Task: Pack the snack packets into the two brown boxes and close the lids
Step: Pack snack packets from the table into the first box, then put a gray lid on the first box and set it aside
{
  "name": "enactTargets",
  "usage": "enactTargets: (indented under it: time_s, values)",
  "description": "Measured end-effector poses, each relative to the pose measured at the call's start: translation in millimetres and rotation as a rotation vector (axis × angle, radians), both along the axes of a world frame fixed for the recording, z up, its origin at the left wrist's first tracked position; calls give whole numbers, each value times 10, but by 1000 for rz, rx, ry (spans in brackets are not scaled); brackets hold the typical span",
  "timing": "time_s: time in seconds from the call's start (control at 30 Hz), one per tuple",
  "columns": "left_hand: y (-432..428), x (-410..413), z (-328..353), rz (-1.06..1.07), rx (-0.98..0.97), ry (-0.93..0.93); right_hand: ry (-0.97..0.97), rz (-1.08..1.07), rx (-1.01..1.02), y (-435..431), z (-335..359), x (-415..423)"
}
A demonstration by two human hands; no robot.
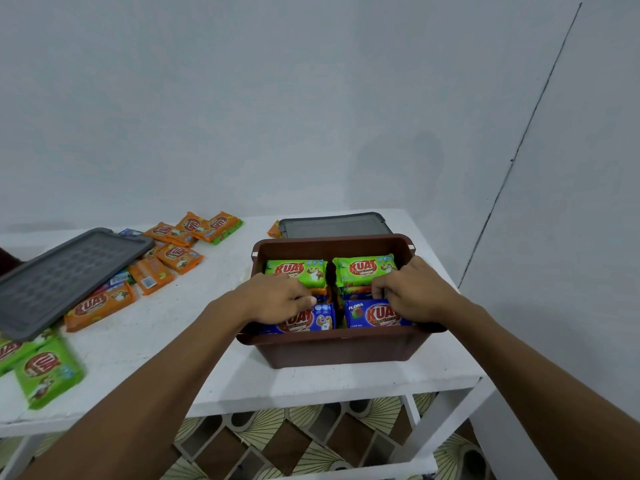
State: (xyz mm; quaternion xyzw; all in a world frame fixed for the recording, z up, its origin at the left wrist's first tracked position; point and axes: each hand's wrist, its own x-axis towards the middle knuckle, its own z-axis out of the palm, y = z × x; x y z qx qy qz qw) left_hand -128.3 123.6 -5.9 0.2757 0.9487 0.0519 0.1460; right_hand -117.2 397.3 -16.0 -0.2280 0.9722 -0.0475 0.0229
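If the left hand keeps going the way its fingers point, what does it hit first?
The left hand points right, across the brown box. Likely first the blue packet the right hand is gripping, then that hand's fingers; depth is unclear.

An open brown plastic box (332, 351) stands on the white painted surface (194, 334) near its right end. Inside, snack packets are packed in two columns: green packets (363, 268) at the far side, blue packets (311, 320) at the near side, orange packets partly visible between them. The left hand (277, 299) rests on the left column, fingers curled over a blue packet. The right hand (412, 292) grips the top edge of the right blue packet. A grey plastic lid (332, 225) lies behind the box. A second grey lid (65, 278) lies tilted at the left over loose orange packets (176, 258) and green packets (45, 372).
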Motion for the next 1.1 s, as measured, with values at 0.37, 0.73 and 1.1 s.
enactTargets:
  time_s: [0.37, 0.73, 1.1]
  values:
    - [-108, -129, 23, 13, 418, 279, -12, -55, -95, -51, 157, -95]
    - [-216, -1196, 136, 301, 590, 280, 59, -198, -605, -118, 252, -1240]
    - [-319, -2226, -244, 419, 164, 9, -445, -516, -69, -114, -31, -2356]
